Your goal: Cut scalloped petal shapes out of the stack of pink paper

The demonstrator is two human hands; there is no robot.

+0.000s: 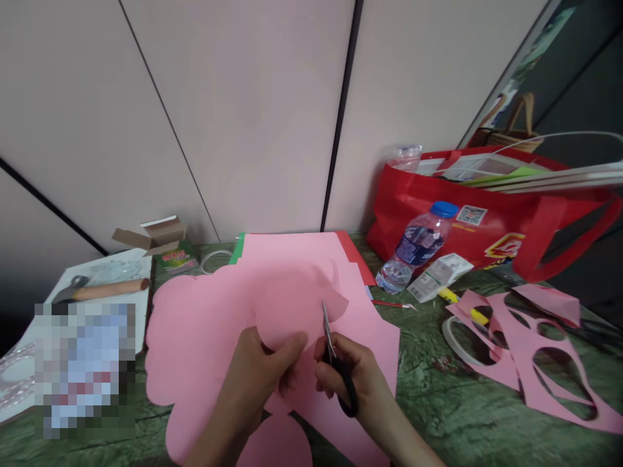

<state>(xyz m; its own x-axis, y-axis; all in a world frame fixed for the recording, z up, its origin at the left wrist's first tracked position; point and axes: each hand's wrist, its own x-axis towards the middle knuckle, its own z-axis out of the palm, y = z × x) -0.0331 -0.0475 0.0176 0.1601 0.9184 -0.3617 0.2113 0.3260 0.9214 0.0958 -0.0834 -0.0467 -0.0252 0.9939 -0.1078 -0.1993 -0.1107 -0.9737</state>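
Observation:
My left hand (pixel 270 363) pinches a piece of pink paper (pixel 287 305) with a rounded edge, thumb on top. In my right hand (pixel 353 370) is a pair of black-handled scissors (pixel 346 383), fingers wrapped about the handles. Their blades point away from me and meet the right edge of the paper, where a flap sticks out. Beneath lie pink sheets (pixel 379 350) and a large scalloped pink cutout (pixel 195 337). A rounded pink piece (pixel 277 444) rests close to me, partly hidden by my left forearm.
Pink offcuts with holes (pixel 530 363) and a tape roll (pixel 462 344) lie at right. Behind them stand a red bag (pixel 487 214) and a tilted water bottle (pixel 418 246). A hammer (pixel 111 288) and an opened small box (pixel 178 256) are at left. A pale wall closes off the back.

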